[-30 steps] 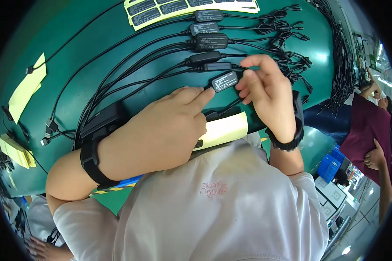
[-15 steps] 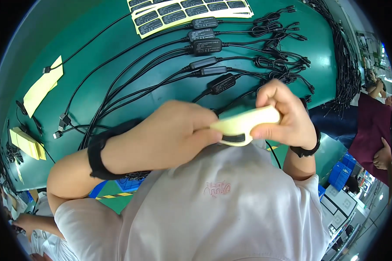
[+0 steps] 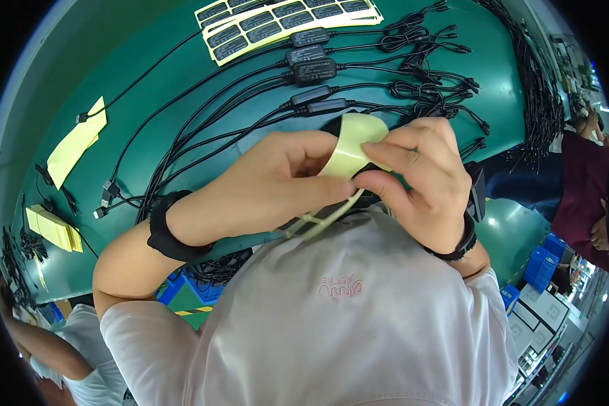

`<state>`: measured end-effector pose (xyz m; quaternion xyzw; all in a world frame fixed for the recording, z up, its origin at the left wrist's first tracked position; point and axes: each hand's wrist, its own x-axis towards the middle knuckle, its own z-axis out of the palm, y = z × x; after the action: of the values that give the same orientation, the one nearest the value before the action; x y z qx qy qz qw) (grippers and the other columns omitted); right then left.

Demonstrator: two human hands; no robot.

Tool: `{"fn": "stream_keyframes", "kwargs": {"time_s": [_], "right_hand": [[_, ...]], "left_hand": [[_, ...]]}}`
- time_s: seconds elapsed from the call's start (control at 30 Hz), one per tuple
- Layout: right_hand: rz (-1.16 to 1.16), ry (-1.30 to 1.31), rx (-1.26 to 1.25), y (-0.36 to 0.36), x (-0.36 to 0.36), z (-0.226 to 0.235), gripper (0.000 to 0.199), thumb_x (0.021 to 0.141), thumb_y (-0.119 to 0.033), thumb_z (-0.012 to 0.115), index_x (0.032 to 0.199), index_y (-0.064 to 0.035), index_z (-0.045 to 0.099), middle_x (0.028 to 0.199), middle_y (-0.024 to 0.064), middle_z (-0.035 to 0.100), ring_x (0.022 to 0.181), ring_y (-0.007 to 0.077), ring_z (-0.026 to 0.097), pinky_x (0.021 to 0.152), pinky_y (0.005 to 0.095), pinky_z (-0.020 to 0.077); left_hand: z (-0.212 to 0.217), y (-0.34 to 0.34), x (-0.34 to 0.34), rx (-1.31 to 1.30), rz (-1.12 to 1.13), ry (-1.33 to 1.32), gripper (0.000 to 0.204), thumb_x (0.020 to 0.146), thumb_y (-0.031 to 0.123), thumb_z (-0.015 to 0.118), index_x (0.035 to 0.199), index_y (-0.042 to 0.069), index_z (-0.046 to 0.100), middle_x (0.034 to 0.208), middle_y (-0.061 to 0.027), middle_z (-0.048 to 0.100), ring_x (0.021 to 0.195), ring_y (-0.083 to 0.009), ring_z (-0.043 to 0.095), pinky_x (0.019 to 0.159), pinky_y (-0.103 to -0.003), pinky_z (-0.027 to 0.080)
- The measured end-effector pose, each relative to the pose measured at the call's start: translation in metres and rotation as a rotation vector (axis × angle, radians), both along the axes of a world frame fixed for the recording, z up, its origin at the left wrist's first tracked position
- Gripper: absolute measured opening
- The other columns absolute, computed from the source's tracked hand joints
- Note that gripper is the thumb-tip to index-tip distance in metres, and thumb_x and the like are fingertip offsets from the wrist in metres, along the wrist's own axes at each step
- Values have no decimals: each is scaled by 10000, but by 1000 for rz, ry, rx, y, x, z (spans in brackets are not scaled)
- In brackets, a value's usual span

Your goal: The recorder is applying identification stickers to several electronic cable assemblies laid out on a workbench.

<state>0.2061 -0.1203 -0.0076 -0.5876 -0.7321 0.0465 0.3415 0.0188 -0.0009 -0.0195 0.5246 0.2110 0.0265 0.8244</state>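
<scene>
My left hand grips a curled pale yellow label sheet between thumb and fingers, in front of my chest. The sheet bends upward, and a thin strip of it hangs below. With thumb and fingers closed, my right hand pinches the sheet's bent edge. A small dark patch, seemingly a black label, shows between the two thumbs, mostly hidden by fingers. Just beyond my hands lie black charging cables with flat rectangular boxes in their middles, some bearing labels.
Sheets of black labels lie at the table's far side. Yellow backing strips and a yellow stack are at left. Bundled cables hang over the right edge. A blue bin stands below; other people are at both sides.
The sheet has gone from lying fairly flat to curling upward. My right hand has shifted left and down, closer to my left thumb. My left hand has turned slightly.
</scene>
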Motion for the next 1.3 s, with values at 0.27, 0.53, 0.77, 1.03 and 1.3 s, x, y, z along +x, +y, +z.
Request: {"fn": "stream_keyframes", "kwargs": {"time_s": [0.27,0.53,0.77,1.03,1.3], "right_hand": [[66,-205,183,3,-8,-1,371,586,-128,812,917,7,710,937,81,681,827,250,597,723,367,437],[74,-347,352,-5,-6,-13,379,547,-112,673,899,27,695,957,128,663,896,283,576,665,388,448],[311,-10,237,-21,17,31,166,655,-151,762,776,-112,655,883,40,617,927,285,524,725,355,445],[95,449,-160,-51,41,-36,649,734,-151,814,1320,-82,545,1146,138,657,950,284,617,836,381,489],[5,370,-259,-38,34,-49,643,823,47,662,1417,-84,452,755,68,672,674,237,659,722,287,537]], "left_hand": [[-2,-13,5,178,165,74,326,969,280,605,852,-11,691,651,1,573,581,-45,454,488,-247,345],[0,-17,7,255,178,76,336,958,284,606,828,-18,673,633,-19,567,568,-68,467,491,-268,368],[15,8,8,242,-8,213,281,961,272,614,880,9,672,743,-2,627,678,-80,557,578,-262,444],[34,19,-25,1060,-504,-309,110,837,104,659,839,-6,647,1035,-152,660,876,-340,603,755,-397,507],[38,8,-21,1042,-777,-293,109,762,109,667,824,19,664,1092,-172,649,972,-347,601,838,-397,503]]}}
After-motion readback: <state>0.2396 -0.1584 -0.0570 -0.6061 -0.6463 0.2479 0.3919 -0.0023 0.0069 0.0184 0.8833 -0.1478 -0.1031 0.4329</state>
